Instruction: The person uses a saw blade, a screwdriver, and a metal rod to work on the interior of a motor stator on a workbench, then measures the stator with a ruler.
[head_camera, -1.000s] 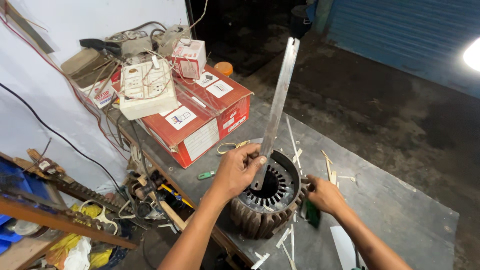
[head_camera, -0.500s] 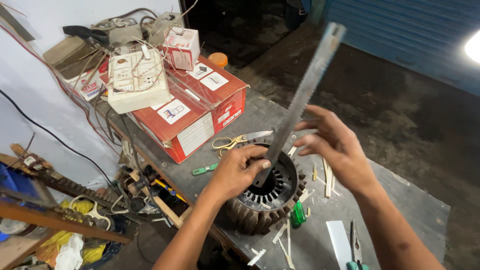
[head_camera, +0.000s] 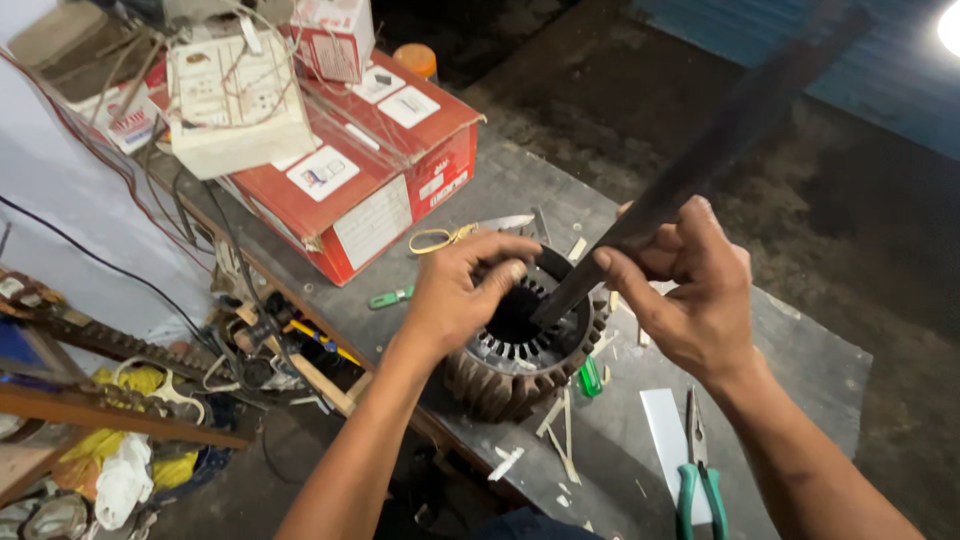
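A round motor stator (head_camera: 520, 355) with copper-brown windings sits on the grey metal bench (head_camera: 800, 350). My left hand (head_camera: 462, 290) rests on its top rim, fingers curled over the edge. A long flat metal bar (head_camera: 700, 155) slants down from the upper right, its lower end inside the stator's bore. My right hand (head_camera: 690, 290) grips this bar just above the stator.
Red cardboard boxes (head_camera: 385, 165) and a white box with tangled wires (head_camera: 235, 100) fill the bench's far left. Scissors (head_camera: 465, 234) lie behind the stator, green-handled pliers (head_camera: 698, 480) and a white strip (head_camera: 668, 430) to the right. Slivers of insulation litter the bench. Clutter hangs off the left edge.
My right hand has come in from beside the stator and taken hold of the metal bar low down. The bar now leans further to the right. My left hand stays on the stator.
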